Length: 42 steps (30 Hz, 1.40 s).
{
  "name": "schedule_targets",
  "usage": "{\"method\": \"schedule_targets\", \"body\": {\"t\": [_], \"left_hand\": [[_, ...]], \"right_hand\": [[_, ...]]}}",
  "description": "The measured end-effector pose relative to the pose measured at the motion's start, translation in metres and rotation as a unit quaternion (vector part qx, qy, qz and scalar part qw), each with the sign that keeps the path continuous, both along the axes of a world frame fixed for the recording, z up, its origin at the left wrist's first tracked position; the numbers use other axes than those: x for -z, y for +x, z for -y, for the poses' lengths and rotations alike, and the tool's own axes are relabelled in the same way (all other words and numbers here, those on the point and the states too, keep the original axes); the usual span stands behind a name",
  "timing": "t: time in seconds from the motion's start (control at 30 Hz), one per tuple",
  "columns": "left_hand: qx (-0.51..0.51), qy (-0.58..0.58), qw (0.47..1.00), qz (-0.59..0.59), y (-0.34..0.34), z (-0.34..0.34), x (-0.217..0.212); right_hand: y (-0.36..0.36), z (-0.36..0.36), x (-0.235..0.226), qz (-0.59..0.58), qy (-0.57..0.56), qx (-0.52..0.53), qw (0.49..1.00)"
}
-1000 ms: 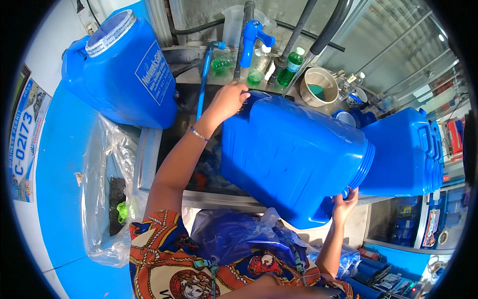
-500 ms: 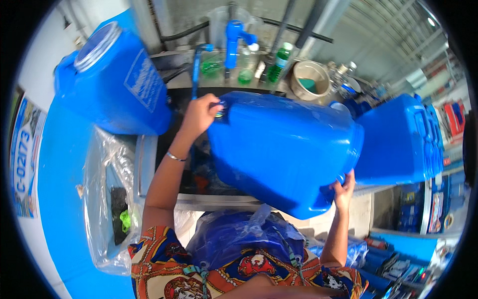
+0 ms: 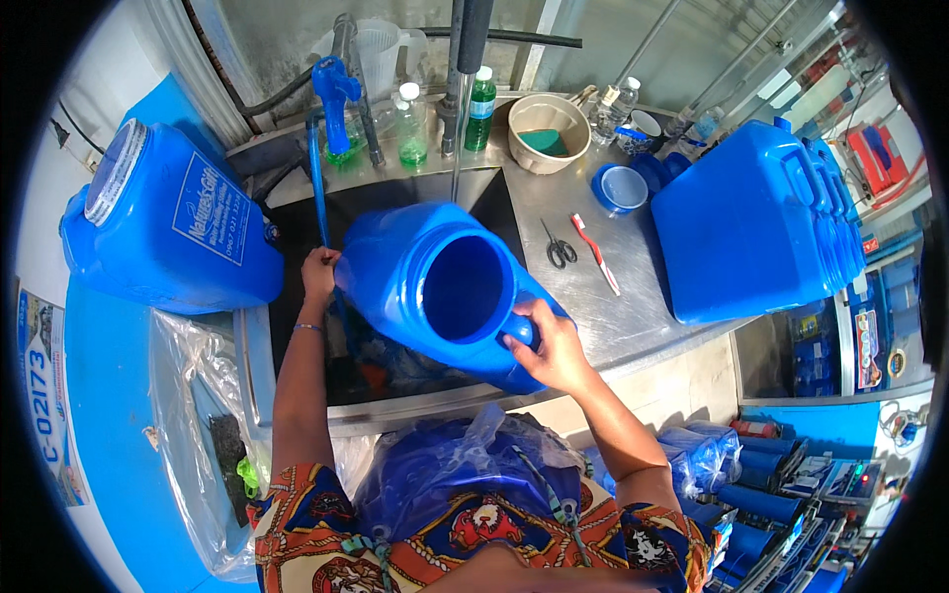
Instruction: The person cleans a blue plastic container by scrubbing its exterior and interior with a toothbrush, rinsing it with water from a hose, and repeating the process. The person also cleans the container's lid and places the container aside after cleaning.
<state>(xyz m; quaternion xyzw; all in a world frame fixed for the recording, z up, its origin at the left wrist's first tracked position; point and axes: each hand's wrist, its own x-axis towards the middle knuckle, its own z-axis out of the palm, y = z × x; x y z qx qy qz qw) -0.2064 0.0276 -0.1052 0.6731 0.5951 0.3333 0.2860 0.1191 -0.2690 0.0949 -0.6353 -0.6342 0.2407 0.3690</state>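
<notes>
Firmly, both hands grip a smooth blue plastic jug [image 3: 435, 296], round mouth open.

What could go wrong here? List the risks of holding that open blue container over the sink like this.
1. The blue container lies tilted with its mouth open toward the person; any water left inside could spill onto them.
2. The right hand grips only the rim by the mouth and the left hand the far side, so it could slip into the sink.
3. Swinging it could knock the scissors nearby.
</notes>
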Motion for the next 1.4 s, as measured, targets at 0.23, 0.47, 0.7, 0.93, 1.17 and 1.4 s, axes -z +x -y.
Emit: {"method": "schedule_targets", "body": {"t": [0.23,0.47,0.7,0.93,1.17,1.4], "left_hand": [[0.001,0.176,0.984,-0.029,0.005,0.041,-0.034],[0.176,0.278,0.924,-0.194,0.036,0.025,-0.108],[0.315,0.294,0.885,-0.178,0.068,0.001,-0.152],[0.409,0.264,0.854,-0.184,0.113,0.004,-0.189],[0.14,0.227,0.964,-0.003,0.14,-0.021,-0.186],[0.247,0.05,0.968,0.015,0.157,-0.026,-0.157]], "right_hand": [[0.013,-0.005,0.014,-0.076,0.059,0.032,0.995],[0.047,0.004,0.003,-0.258,-0.012,0.097,0.961],[0.091,0.014,-0.001,-0.28,0.038,0.118,0.952],[0.134,0.03,0.008,-0.327,0.02,0.157,0.931],[0.159,0.037,0.025,-0.346,0.007,0.171,0.922],[0.179,0.057,0.048,-0.342,0.021,0.213,0.915]]}}
